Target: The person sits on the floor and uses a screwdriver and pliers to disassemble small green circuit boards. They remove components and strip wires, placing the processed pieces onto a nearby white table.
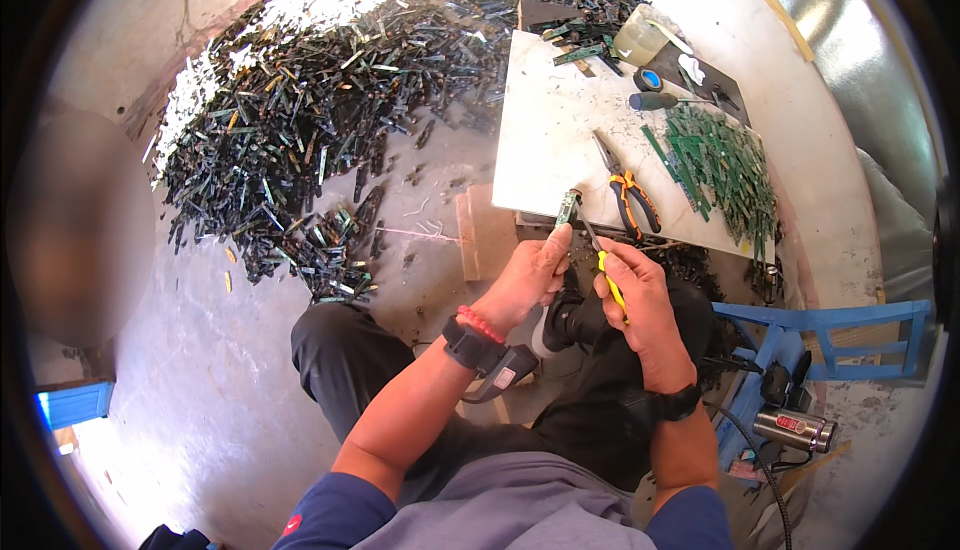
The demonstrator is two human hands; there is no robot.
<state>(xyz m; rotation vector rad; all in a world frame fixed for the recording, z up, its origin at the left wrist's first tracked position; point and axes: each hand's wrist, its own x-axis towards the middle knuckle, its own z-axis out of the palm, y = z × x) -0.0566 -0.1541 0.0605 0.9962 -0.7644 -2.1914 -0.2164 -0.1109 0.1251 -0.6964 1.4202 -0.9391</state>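
My left hand (530, 272) is closed on a small narrow electronic module (568, 208), dark with some green, and holds it upright just off the near edge of the white board (535, 140). In my right hand (643, 300) is a yellow-handled screwdriver (611, 283). Its metal shaft points up and left, with the tip at or against the module; I cannot tell if it is wedged in. Orange-and-black long-nose pliers (627, 190) lie on the board, jaws slightly apart. Thin green circuit board strips (715, 165) are heaped on the board's right side.
A big heap of dark modules (330, 110) covers the floor ahead and left. On the board's far side are a cloudy plastic container (640, 38), a blue-and-black round item (648, 80) and a dark-handled screwdriver (655, 101). A blue chair (830, 320) and steel flask (792, 430) stand right.
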